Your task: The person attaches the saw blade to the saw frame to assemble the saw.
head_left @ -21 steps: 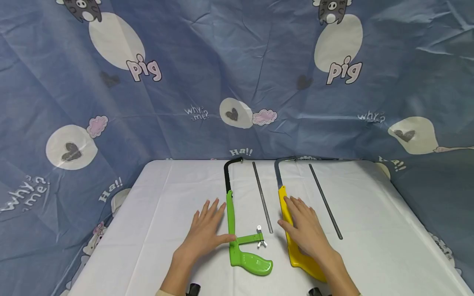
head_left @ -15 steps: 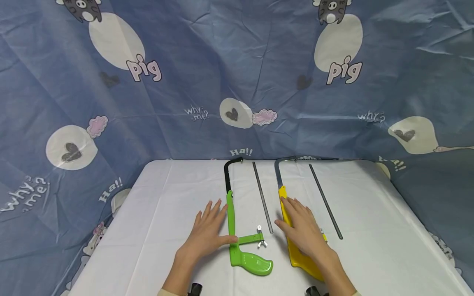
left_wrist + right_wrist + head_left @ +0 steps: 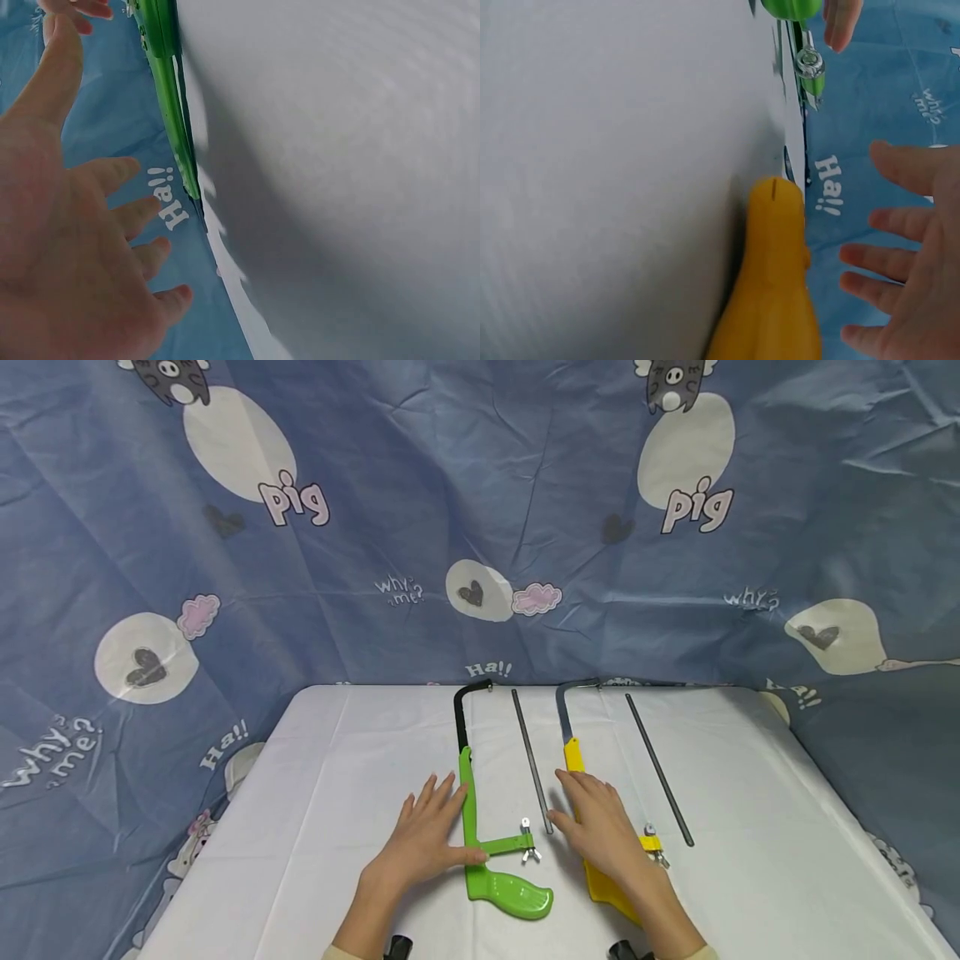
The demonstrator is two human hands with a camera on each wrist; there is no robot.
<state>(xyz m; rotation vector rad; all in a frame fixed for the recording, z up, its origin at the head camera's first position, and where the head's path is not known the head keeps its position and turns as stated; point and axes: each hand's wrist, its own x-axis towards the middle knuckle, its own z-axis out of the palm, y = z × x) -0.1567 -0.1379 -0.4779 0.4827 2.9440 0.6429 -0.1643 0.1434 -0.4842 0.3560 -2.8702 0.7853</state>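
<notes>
A green hacksaw frame (image 3: 517, 895) with a black bow lies on the white table, its wing nut (image 3: 529, 853) showing. My left hand (image 3: 423, 843) is at its left side, fingers straight and spread, thumb overlapping the frame in the head view. In the left wrist view the palm (image 3: 82, 255) faces the green frame (image 3: 166, 97) with a gap between. Farther right lies a yellow hacksaw frame (image 3: 604, 888) with a grey bow. Over it my right hand (image 3: 600, 831) spreads its fingers, holding nothing and hiding its middle. The yellow handle (image 3: 772, 277) stands apart from the fingers in the right wrist view.
Two thin grey strips, like saw blades, lie lengthwise: one strip (image 3: 532, 760) between the frames, another strip (image 3: 660, 768) right of the yellow one. A blue printed cloth (image 3: 375, 543) hangs behind the white table (image 3: 787, 827).
My right hand has shifted left and toward me, uncovering the yellow frame's wing nut. My left hand has slid slightly right and toward me. The hacksaw frames have stayed put.
</notes>
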